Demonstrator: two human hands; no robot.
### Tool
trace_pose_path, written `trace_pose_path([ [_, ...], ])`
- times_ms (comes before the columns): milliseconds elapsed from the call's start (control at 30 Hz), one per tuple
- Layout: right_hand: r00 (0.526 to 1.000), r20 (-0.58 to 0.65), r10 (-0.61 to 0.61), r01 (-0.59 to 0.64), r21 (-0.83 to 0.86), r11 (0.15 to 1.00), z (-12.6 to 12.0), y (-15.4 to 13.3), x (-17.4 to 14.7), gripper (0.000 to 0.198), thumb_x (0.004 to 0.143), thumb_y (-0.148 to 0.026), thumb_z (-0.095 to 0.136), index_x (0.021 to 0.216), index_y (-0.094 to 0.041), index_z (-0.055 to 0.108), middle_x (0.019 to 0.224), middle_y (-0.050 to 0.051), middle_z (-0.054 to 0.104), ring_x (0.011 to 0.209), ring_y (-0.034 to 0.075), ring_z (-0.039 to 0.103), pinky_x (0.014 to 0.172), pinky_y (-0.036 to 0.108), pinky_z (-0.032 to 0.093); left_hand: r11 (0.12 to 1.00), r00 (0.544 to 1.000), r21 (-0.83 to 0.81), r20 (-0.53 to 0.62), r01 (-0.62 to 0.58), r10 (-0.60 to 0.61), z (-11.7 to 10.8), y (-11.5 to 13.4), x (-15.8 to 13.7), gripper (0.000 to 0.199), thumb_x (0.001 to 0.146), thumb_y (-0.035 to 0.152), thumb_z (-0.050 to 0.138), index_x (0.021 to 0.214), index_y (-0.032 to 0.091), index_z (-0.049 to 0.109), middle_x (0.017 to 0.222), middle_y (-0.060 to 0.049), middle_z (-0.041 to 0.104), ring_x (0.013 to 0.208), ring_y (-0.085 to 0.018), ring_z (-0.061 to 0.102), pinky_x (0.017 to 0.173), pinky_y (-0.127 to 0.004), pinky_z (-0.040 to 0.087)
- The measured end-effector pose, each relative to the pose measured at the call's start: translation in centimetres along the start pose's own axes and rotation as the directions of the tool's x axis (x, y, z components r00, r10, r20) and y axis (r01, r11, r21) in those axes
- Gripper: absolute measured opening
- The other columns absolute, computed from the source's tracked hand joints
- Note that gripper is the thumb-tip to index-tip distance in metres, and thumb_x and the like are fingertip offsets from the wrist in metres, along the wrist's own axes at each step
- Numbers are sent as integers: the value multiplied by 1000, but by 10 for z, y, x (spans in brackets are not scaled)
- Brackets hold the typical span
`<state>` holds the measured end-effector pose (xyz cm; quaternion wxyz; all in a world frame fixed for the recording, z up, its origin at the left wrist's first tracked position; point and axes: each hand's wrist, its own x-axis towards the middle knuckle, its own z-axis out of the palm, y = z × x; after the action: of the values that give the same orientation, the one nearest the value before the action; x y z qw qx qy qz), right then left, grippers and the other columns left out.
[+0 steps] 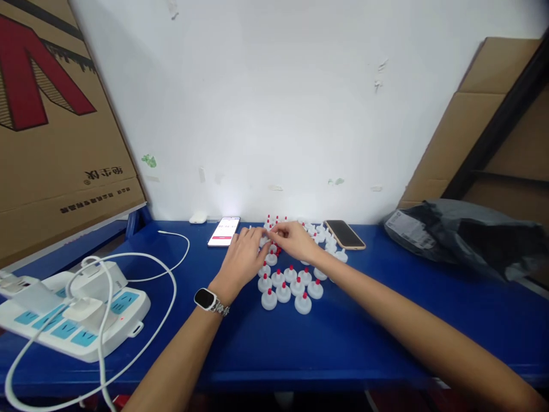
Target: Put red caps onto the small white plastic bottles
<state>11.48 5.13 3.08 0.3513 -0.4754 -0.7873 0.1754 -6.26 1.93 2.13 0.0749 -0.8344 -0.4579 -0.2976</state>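
Note:
My left hand (245, 254), with a watch on the wrist, is closed with its fingertips and thumb around a white nozzle cap (263, 241), mostly hidden by the fingers. My right hand (294, 240) meets it from the right, its fingers pinched together at the left fingertips. What the right fingers hold is too small to make out. In front of the hands stand several white round nozzle caps with red tips (303, 304). White nozzle caps without red tips (341, 256) lie behind the right wrist. Loose red tips (278, 250) show between the hands.
A lit phone (223, 231) lies left of the hands, a dark-screened phone (345, 235) to the right. A white power strip (124, 326) with looping cables covers the left side. A grey plastic bag (467, 234) sits at right, and a cardboard box (64, 154) stands at left.

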Motion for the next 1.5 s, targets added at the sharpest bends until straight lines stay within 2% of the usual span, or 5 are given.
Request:
trace_pose_path([
  [633, 963, 243, -119, 200, -345, 917, -16, 18, -18, 4, 80, -24, 63, 80, -20, 66, 82, 4, 68, 84, 19, 59, 64, 26, 35, 984, 987, -144, 101, -106, 121, 3, 4, -9, 23, 100, 34, 34, 111, 18, 46, 107, -9, 54, 99, -24, 51, 88, -43, 46],
  [800, 999, 38, -26, 18, 192, 981, -23, 10, -22, 15, 86, -32, 57, 86, -17, 60, 78, 3, 67, 66, 13, 59, 60, 25, 41, 973, 991, -220, 94, -68, 91, 2, 6, -10, 27, 100, 38, 35, 115, 19, 46, 103, -7, 54, 96, -23, 55, 87, -41, 47],
  [967, 989, 26, 143, -118, 717, 687, -16, -3, -31, 36, 71, -48, 73, 78, -17, 57, 61, -2, 61, 41, 8, 46, 37, 22, 33, 964, 985, -257, 140, -63, 102, 1, 12, -9, 30, 100, 40, 33, 117, 20, 47, 104, -8, 54, 96, -23, 55, 85, -41, 48],
  [1333, 994, 102, 44, -106, 751, 652, -14, -4, -37, 39, 74, -51, 72, 80, -19, 52, 63, -3, 61, 47, 9, 52, 44, 23, 43, 934, 985, -347, 114, -81, 127, -3, 22, -11, 29, 100, 39, 34, 117, 18, 44, 106, -9, 54, 88, -20, 58, 82, -39, 51],
  [1500, 996, 68, -64, 19, 517, 856, -13, -10, -42, 36, 93, -53, 45, 76, -21, 43, 58, -6, 46, 50, 9, 42, 50, 24, 37, 937, 990, -335, 71, -95, 126, 0, 21, -13, 44, 99, 39, 36, 137, 17, 31, 127, -16, 50, 112, -25, 56, 95, -44, 49],
])
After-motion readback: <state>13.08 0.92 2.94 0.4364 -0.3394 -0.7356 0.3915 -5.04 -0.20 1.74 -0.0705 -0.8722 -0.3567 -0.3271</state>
